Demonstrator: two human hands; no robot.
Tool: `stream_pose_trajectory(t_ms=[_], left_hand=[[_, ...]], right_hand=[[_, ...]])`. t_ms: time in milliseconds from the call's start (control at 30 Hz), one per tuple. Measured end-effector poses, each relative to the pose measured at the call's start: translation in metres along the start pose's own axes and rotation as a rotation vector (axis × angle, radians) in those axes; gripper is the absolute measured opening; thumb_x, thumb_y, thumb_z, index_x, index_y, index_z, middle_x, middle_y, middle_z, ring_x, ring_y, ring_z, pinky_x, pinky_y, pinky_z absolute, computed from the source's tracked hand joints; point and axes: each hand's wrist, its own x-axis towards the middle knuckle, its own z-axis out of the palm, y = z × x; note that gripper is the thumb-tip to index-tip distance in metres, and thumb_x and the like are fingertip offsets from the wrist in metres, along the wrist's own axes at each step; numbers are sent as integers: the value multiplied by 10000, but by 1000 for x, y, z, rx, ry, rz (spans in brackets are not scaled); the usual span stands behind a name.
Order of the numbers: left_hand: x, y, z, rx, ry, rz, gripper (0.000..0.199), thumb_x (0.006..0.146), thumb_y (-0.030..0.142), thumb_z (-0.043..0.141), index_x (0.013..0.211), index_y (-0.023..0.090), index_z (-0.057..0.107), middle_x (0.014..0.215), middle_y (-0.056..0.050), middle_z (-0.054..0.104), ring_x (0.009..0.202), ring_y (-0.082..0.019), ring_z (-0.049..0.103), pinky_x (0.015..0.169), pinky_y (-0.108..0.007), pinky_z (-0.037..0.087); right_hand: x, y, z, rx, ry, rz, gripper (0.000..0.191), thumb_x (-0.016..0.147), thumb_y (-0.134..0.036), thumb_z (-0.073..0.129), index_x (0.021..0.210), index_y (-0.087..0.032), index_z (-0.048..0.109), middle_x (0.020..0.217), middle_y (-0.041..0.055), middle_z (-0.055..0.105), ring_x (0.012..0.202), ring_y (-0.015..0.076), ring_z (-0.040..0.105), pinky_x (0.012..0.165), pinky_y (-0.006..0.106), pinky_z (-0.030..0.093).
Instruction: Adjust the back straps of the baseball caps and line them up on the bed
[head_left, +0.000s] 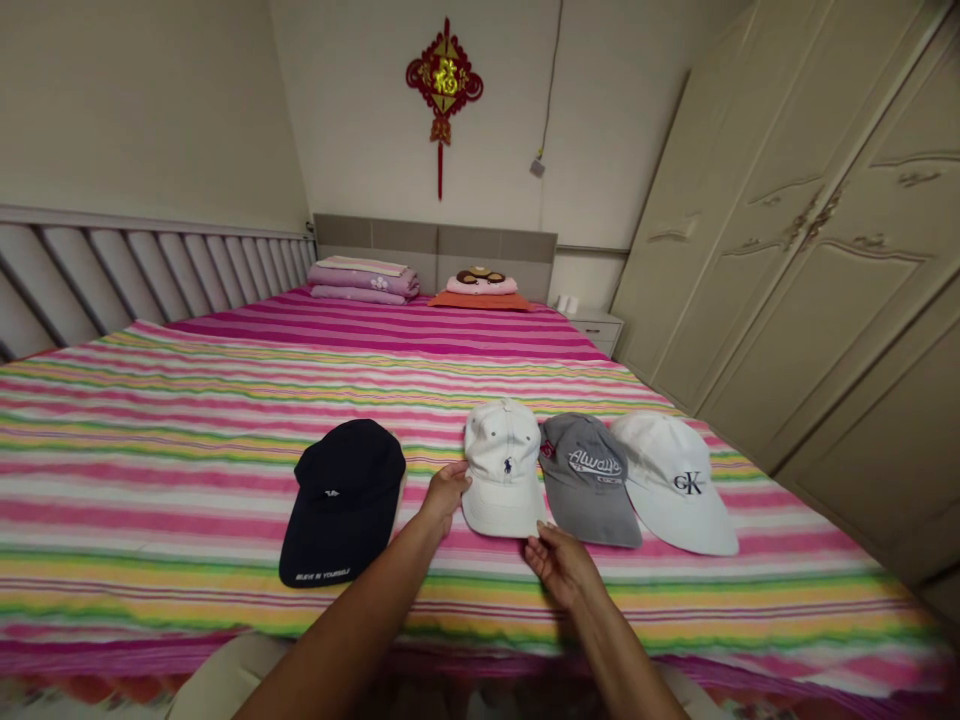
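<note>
Four caps lie on the striped bed cover (210, 500). A white cap with a small dark logo (504, 470) is between my hands. My left hand (448, 492) pinches its left edge, and my right hand (559, 562) has its fingertips at the brim's lower right corner. Touching its right side is a grey cap with white lettering (592, 485), and a white cap marked CK (679, 485) overlaps or adjoins the grey one. Apart on the left, beyond my left forearm, rests a dark navy cap (345, 500) with its brim toward me.
Folded purple bedding (364, 282) and a pink and orange stack (482, 290) lie by the headboard (435, 240). A railing (150, 270) runs along the left. Wardrobe doors (795, 230) and a small white nightstand (598, 328) stand at the right.
</note>
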Motion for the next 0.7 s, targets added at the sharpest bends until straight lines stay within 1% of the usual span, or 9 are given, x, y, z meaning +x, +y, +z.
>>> stream_pose_trajectory(t_ms=[167,300,433,533,700], left_hand=[[-3,-1,2,38,8,26,259,606,12,564,837,126,595,660,-19,642,551,-108,567,547,-220,418],[-4,-5,0,61,19,64,264,604,25,579,845,131,600,681,-24,647,622,-124,587,629,-245,437],[-2,-12,-2,79,-3,114,249,596,39,598,826,133,605,725,-43,661,694,-142,603,691,-269,447],[1,-17,-3,101,-30,152,255,595,59,604,839,132,603,774,-58,669,712,-151,610,700,-283,453],[5,-26,-4,176,-41,218,252,638,127,579,889,118,581,869,-91,664,771,-166,616,720,-291,458]], right_hand=[[-6,1,1,14,76,-13,154,723,-42,566,678,-160,478,445,-17,593,412,101,580,464,212,538],[-12,5,2,23,97,-64,193,662,-54,626,694,-170,475,495,-35,602,458,100,599,507,214,552],[-17,9,1,11,93,-116,249,611,-69,664,718,-177,467,508,-48,599,476,97,601,520,211,552],[-19,14,0,-16,97,-153,312,583,-104,686,782,-177,457,520,-45,609,471,99,599,514,219,549],[-17,20,-4,-89,119,-242,505,544,-234,723,929,-192,398,505,-71,598,446,111,595,502,243,535]])
